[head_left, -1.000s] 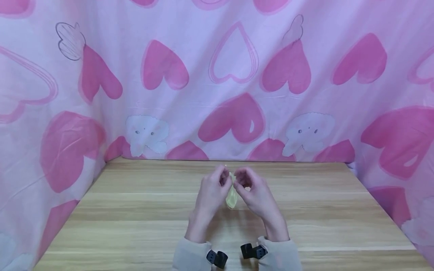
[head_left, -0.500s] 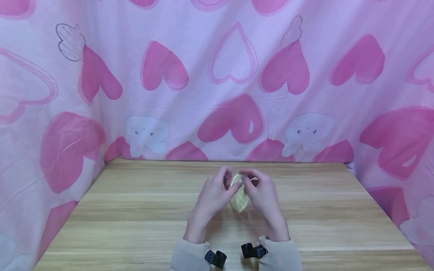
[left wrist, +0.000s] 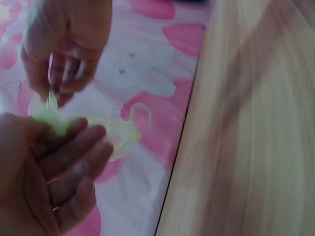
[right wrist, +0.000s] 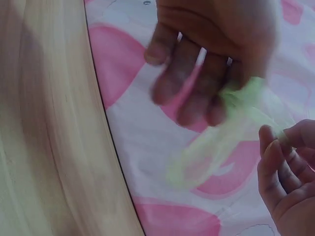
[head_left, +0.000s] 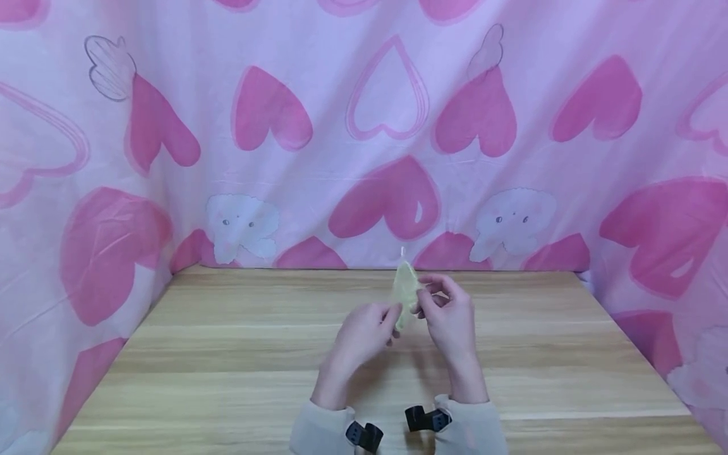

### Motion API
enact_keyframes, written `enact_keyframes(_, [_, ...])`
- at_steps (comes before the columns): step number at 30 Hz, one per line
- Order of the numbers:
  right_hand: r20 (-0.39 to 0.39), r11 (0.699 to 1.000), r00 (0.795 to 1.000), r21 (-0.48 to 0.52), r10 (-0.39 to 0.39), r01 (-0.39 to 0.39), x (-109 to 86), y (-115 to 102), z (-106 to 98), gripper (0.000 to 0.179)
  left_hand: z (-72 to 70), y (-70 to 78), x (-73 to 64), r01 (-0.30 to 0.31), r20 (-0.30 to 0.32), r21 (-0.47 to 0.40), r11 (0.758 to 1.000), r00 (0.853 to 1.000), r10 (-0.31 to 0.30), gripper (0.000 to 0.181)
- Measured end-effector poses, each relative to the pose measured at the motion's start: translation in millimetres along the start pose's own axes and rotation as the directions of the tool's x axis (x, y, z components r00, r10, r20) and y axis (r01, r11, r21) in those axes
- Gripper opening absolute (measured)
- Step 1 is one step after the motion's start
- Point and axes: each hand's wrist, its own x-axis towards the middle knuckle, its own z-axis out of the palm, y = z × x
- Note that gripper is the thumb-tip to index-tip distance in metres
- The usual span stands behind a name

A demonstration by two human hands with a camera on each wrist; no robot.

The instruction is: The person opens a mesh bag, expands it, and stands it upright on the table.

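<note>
A thin, soft, pale yellow-green piece (head_left: 406, 284), partly see-through, stands pointed end up between both hands, over the far half of the table. From its tip sticks a short white strand, which shows as a loop in the left wrist view. My left hand (head_left: 364, 332) pinches the lower end near the thumb, the other fingers loosely spread. My right hand (head_left: 451, 313) pinches its right edge between thumb and fingertips. In the right wrist view the piece (right wrist: 206, 152) is blurred, and its exact kind cannot be told.
Under the hands is a light wood-grain table (head_left: 227, 379). A pink curtain (head_left: 318, 183) with hearts and white cartoon animals hangs along the back and both sides. Small black cameras (head_left: 364, 436) sit on both wrists.
The piece hung below the fingertips, its loop low; now it points upward with the strand on top. My left hand has come down and nearer; my right hand has shifted slightly right.
</note>
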Motion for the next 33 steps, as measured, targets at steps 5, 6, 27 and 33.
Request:
enact_keyframes(5, [0.036,0.997,0.998,-0.057,-0.052,0.054,-3.1,1.9,3.9,0.024,-7.5,-7.4,-0.8,-0.043,-0.178,0.239,0.97,0.98,0.088,0.036])
enact_keyframes(6, [0.042,0.994,0.996,-0.072,-0.075,0.078,-3.9,3.0,4.3,0.024,-8.1,-8.8,-1.0,-0.053,-0.209,0.264,0.963,0.972,0.11,0.033])
enact_keyframes(27, [0.132,0.916,0.974,-0.338,-0.182,0.217,-2.6,1.6,0.7,0.014,-7.2,-6.4,2.8,-0.024,-0.253,-0.155,0.988,0.967,-0.016,0.031])
enact_keyframes(33, [0.094,0.92,0.967,-0.296,-0.238,0.255,-2.4,3.6,3.0,0.007,-2.8,-1.8,3.4,-0.03,-0.208,-0.314,0.949,0.977,-0.038,0.019])
